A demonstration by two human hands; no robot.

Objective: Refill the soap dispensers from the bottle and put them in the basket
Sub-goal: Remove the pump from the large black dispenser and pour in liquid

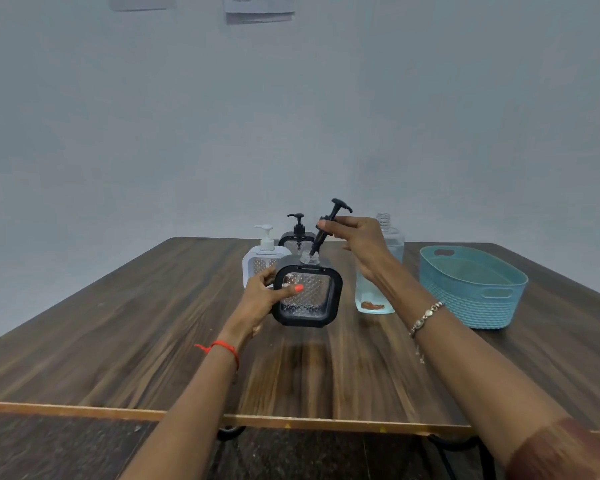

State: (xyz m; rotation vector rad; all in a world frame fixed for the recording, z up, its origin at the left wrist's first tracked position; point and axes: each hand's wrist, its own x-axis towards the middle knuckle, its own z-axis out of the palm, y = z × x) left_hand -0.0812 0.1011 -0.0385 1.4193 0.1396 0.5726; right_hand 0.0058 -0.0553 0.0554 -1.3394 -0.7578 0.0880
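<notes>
My left hand [262, 297] grips a black-framed clear soap dispenser [309, 299], lifted above the wooden table and tilted toward me. My right hand [359, 242] pinches its black pump head [329, 223], raised and slanted, with the tube's lower end at the dispenser's open neck. A white dispenser [262, 258] and a second black dispenser [297, 233] stand behind with pumps on. The clear refill bottle [392, 244], uncapped, stands upright behind my right hand, holding some bluish liquid. A light blue basket [471, 289] sits at the right, with nothing visible inside.
The wooden table [153, 323] stretches wide, its front edge close to me. A pale wall with two pinned papers [258, 8] rises behind. Dark floor shows below the table edge.
</notes>
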